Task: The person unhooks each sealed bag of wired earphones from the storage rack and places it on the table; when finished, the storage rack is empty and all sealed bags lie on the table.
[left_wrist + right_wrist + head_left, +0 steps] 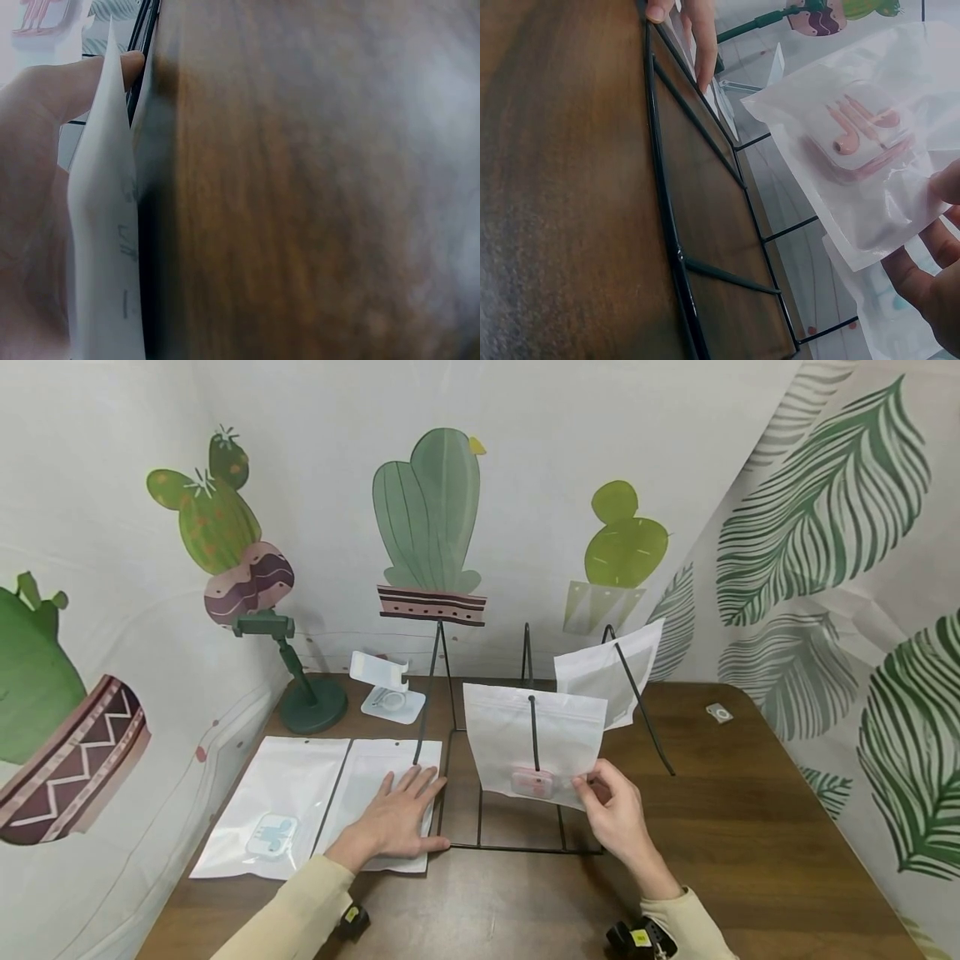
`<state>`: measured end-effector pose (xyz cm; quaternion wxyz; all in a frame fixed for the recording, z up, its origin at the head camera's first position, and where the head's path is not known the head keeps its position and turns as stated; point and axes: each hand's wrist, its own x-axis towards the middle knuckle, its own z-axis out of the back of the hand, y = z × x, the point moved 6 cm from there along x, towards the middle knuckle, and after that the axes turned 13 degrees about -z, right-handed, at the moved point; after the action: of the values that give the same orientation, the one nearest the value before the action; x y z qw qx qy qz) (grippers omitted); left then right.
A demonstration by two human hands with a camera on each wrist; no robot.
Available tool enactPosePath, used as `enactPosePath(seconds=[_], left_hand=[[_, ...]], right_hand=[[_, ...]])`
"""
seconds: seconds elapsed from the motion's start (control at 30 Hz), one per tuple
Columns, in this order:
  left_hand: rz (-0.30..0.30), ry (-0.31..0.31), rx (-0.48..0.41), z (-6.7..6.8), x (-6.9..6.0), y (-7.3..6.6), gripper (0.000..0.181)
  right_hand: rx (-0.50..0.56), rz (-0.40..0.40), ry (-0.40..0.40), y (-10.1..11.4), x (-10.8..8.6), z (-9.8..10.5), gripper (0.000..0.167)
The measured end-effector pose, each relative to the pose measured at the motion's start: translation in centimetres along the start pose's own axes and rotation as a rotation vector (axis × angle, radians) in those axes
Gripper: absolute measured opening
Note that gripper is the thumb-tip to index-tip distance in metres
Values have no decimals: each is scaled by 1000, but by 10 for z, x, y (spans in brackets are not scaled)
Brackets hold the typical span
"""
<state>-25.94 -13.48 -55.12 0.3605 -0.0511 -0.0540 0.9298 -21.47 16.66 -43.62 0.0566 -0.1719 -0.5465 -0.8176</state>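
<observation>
A white zip pouch (pixel 480 727) with pink earphones (pixel 866 127) in a clear case hangs on the middle hook of a black wire rack (pixel 517 848). My right hand (pixel 617 810) pinches its lower right corner between thumb and fingers. With fingers spread, my left hand (pixel 401 818) rests on another white pouch (pixel 375 860) lying on the table, its thumb at the rack's front left corner. In the left wrist view that pouch's edge (pixel 109 225) stands partly in front of the hand. To its left lies a pouch (pixel 288 785) showing pale blue earphones (pixel 272 837).
Another white pouch (pixel 596 672) hangs tilted on the rack's right hook. At the back left stand a green phone stand (pixel 311 703) and a white folding stand (pixel 393 703). A small white device (pixel 718 713) lies at the back right of the wooden table (pixel 750 843).
</observation>
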Motion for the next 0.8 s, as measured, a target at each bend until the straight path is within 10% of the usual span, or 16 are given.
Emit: enactPosePath(seconds=[0.8], left_hand=[[1, 3, 10, 1, 0, -1, 99]], right_hand=[[-4, 58, -6, 8, -12, 5, 21]])
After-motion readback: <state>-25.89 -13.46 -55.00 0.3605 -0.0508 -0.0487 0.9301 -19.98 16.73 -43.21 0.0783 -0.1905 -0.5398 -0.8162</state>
